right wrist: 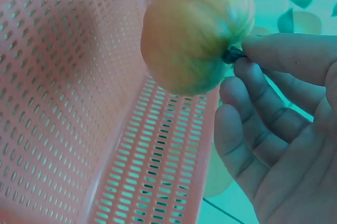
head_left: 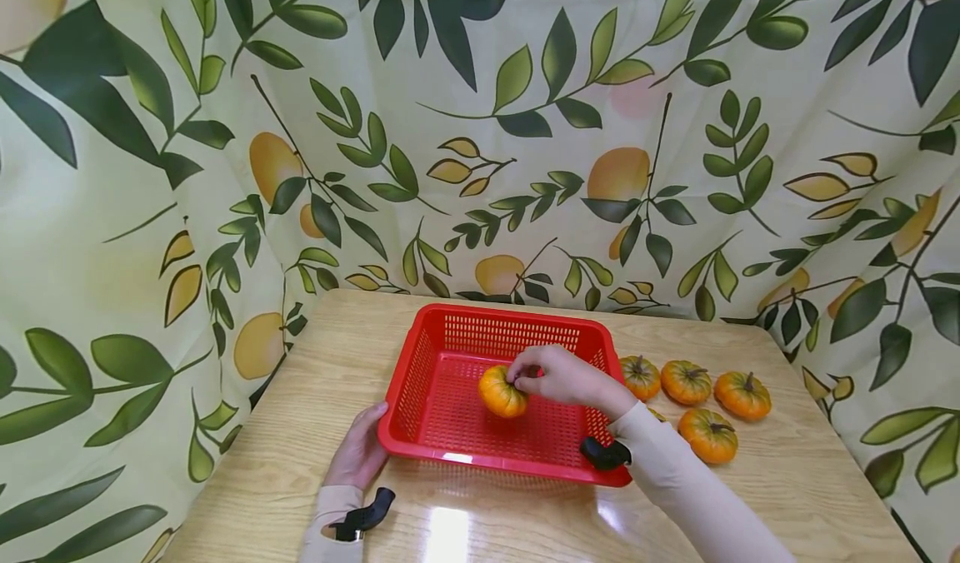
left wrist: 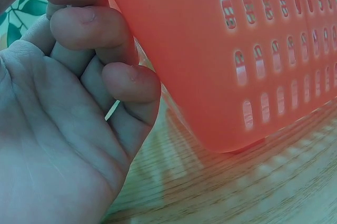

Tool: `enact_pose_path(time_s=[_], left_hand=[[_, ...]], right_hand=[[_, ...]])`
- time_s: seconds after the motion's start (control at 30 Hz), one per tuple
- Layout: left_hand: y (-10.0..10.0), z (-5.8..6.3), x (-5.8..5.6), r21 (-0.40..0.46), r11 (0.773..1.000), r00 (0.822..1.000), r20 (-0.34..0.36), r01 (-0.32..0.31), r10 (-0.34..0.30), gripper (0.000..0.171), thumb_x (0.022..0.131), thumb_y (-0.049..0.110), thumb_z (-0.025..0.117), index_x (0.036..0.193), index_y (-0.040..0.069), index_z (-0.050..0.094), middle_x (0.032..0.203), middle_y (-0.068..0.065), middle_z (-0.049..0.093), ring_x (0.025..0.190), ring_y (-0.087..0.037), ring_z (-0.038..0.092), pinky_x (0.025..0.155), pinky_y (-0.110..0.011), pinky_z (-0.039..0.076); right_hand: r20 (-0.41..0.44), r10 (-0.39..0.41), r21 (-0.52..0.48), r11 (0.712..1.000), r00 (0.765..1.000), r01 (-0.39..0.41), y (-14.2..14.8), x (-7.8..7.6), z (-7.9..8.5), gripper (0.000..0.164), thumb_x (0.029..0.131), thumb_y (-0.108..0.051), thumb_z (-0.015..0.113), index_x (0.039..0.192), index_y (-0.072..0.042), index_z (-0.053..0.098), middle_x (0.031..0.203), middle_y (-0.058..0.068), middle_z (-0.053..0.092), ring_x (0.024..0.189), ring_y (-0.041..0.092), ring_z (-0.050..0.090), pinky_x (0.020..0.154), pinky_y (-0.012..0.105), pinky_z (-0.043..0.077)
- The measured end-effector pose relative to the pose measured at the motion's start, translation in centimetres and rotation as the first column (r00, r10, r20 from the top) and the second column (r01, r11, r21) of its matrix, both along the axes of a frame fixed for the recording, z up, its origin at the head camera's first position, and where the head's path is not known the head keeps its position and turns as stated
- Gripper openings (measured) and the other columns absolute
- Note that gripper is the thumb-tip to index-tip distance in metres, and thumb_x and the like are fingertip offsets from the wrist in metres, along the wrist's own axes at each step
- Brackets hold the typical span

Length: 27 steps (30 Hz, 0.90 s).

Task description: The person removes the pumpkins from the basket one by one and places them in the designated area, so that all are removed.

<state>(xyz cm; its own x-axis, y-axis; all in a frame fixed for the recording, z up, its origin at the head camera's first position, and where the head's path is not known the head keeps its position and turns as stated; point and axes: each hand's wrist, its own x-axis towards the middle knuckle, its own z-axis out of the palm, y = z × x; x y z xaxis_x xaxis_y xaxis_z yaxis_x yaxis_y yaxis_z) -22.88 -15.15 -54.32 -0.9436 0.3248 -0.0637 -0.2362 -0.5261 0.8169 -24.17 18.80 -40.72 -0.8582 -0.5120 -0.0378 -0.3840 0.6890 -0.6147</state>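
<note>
My right hand [head_left: 558,376] pinches a small orange pumpkin [head_left: 502,392] by its dark stem, between thumb and fingers. The pumpkin hangs over the inside of a red plastic basket [head_left: 465,455] with slotted walls. In the right wrist view, the pumpkin [right wrist: 195,34] is tilted, its stem toward the fingertips, and the basket's mesh [right wrist: 52,103] lies behind it. At the basket's near left corner, my left hand [head_left: 360,450] holds the rim from outside. The left wrist view shows its curled fingers [left wrist: 131,84] against the outer wall [left wrist: 184,66].
Right of the basket, several more small pumpkins [head_left: 742,395] sit on the wooden table [head_left: 795,480], one partly hidden behind the right sleeve [head_left: 675,471]. A leaf-patterned cloth [head_left: 540,171] hangs behind the table and at its sides.
</note>
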Motion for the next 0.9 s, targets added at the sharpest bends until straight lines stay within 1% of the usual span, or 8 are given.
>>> enact_pose_path(time_s=[0.1,0.27,0.43,0.57,0.7,0.87,0.9], left_hand=[[0.0,0.0,0.1,-0.012,1.000,1.000,0.009,0.001,-0.001,0.025,0.103,0.022,0.050,0.100,0.023,0.075,0.106,0.007,0.075,0.101,-0.009,0.066,0.094,-0.027,0.054],[0.0,-0.1,0.0,0.004,1.000,1.000,-0.004,0.013,-0.013,0.027,0.104,0.021,0.048,0.099,0.023,0.075,0.105,0.008,0.075,0.100,-0.008,0.067,0.093,-0.026,0.054],[-0.1,-0.2,-0.1,0.037,0.998,0.999,-0.033,0.044,-0.043,0.030,0.105,0.020,0.046,0.101,0.022,0.075,0.104,0.007,0.076,0.100,-0.007,0.068,0.093,-0.026,0.054],[-0.2,-0.2,-0.2,0.055,0.997,0.997,-0.049,0.057,-0.054,0.031,0.105,0.019,0.045,0.101,0.021,0.075,0.104,0.007,0.076,0.100,-0.007,0.068,0.093,-0.026,0.055],[-0.2,-0.3,-0.1,0.072,0.996,0.997,-0.056,0.059,-0.055,0.031,0.105,0.018,0.045,0.101,0.021,0.075,0.105,0.007,0.076,0.100,-0.008,0.068,0.093,-0.026,0.055],[-0.2,-0.3,-0.1,0.068,0.996,0.998,-0.052,0.050,-0.046,0.030,0.105,0.018,0.045,0.100,0.022,0.075,0.104,0.008,0.075,0.100,-0.007,0.068,0.093,-0.026,0.054],[-0.2,-0.3,-0.1,0.061,0.997,0.998,-0.042,0.042,-0.040,0.030,0.105,0.019,0.045,0.099,0.023,0.074,0.104,0.008,0.075,0.100,-0.007,0.068,0.094,-0.026,0.054]], right_hand=[[-0.025,-0.034,-0.033,0.999,0.999,0.034,0.6,0.3,0.2,0.009,0.094,-0.012,0.070,0.099,-0.018,0.074,0.102,-0.005,0.071,0.089,0.012,0.058,0.077,0.022,0.052],[-0.053,-0.096,-0.085,0.992,0.994,0.092,1.5,0.8,0.6,0.005,0.093,-0.018,0.072,0.098,-0.019,0.073,0.094,-0.006,0.070,0.086,0.012,0.059,0.074,0.023,0.053],[-0.044,-0.138,-0.105,0.986,0.989,0.133,2.4,1.2,0.6,0.006,0.095,-0.023,0.070,0.099,-0.020,0.074,0.095,-0.006,0.069,0.088,0.013,0.059,0.074,0.023,0.055],[-0.048,-0.155,-0.100,0.984,0.987,0.150,2.9,1.6,0.4,0.009,0.096,-0.022,0.069,0.102,-0.019,0.075,0.099,-0.005,0.071,0.090,0.014,0.058,0.075,0.022,0.054],[-0.075,-0.165,-0.090,0.983,0.983,0.158,3.2,2.0,0.3,0.012,0.097,-0.019,0.068,0.106,-0.018,0.076,0.103,-0.004,0.072,0.092,0.013,0.057,0.077,0.022,0.053],[-0.074,-0.189,-0.110,0.977,0.979,0.181,3.4,2.3,0.1,0.013,0.096,-0.014,0.067,0.106,-0.018,0.075,0.106,-0.003,0.071,0.094,0.014,0.058,0.079,0.024,0.053],[-0.069,-0.196,-0.116,0.975,0.978,0.187,3.4,2.3,0.1,0.013,0.096,-0.013,0.067,0.106,-0.018,0.074,0.106,-0.003,0.071,0.095,0.015,0.059,0.080,0.024,0.053]])
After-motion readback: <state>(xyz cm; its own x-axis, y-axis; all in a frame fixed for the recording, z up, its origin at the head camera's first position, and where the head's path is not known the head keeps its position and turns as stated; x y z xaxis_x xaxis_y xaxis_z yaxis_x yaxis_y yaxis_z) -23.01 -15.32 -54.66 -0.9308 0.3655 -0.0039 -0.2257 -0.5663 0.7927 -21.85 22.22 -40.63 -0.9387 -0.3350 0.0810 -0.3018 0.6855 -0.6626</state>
